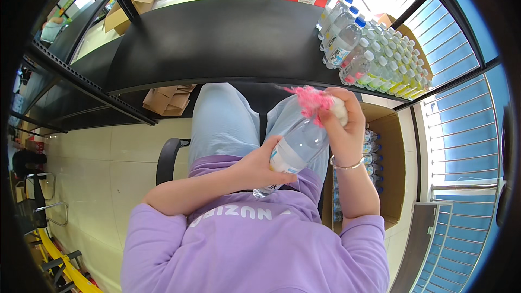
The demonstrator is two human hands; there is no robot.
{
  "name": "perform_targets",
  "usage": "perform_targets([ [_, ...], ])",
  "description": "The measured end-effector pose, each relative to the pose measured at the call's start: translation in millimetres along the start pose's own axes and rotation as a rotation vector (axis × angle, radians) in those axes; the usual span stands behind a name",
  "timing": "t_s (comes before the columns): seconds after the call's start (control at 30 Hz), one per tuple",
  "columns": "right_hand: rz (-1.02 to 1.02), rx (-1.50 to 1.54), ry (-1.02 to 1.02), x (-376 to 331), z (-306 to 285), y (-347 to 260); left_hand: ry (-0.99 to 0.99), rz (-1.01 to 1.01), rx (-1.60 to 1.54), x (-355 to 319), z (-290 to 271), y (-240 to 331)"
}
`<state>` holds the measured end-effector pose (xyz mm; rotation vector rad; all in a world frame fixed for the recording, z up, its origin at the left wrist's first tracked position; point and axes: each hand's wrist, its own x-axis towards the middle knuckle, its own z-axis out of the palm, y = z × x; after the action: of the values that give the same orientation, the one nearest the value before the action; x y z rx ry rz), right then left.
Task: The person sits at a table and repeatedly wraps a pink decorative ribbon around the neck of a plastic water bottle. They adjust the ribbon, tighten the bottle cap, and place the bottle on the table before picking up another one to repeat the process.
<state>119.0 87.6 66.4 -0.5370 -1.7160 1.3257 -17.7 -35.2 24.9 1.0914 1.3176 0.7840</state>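
Note:
Across my lap, a clear plastic bottle (pixel 309 140) with a pale label lies tilted, its upper end toward the right. My left hand (pixel 263 165) is wrapped round its labelled middle. My right hand (pixel 349 122) is closed on a fluffy pink and white bundle (pixel 313 101) at the bottle's upper end. Loose pink strands stick out of the bundle to the left; its exact kind cannot be made out. The bundle and my right fingers hide the bottle's mouth, so whether a cap is on does not show.
A black table (pixel 217 43) spans the front. On its right end stand large blue-capped bottles (pixel 342 40) and rows of white-capped bottles (pixel 393 68). An open cardboard box (pixel 392 163) with more bottles sits at my right. A black armrest (pixel 167 160) is at my left.

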Motion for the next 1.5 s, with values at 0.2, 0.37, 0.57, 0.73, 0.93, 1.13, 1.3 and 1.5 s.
perform_targets([
  [0.2,0.085,-0.018,0.046,2,-1,2,0.053,0.081,0.012,2,0,-8],
  [0.37,0.228,0.507,0.214,10,-7,9,0.063,0.080,0.021,1,-2,-5],
  [0.57,0.297,0.676,0.240,17,-18,18,0.083,0.079,-0.033,4,-1,-15],
  [0.73,0.070,0.147,-0.119,13,-20,2,0.083,0.118,-0.130,5,-2,-22],
  [0.93,0.236,0.141,0.016,16,-41,9,0.081,0.093,-0.074,3,-4,-16],
  [1.13,0.465,-0.211,0.109,28,-66,14,0.108,0.074,-0.094,5,-3,-20],
  [1.3,0.349,-0.582,-0.217,22,-56,37,0.094,0.081,-0.045,4,-4,-16],
  [1.5,0.590,-0.006,-0.490,21,-53,23,0.116,0.104,-0.049,2,-4,-18],
])
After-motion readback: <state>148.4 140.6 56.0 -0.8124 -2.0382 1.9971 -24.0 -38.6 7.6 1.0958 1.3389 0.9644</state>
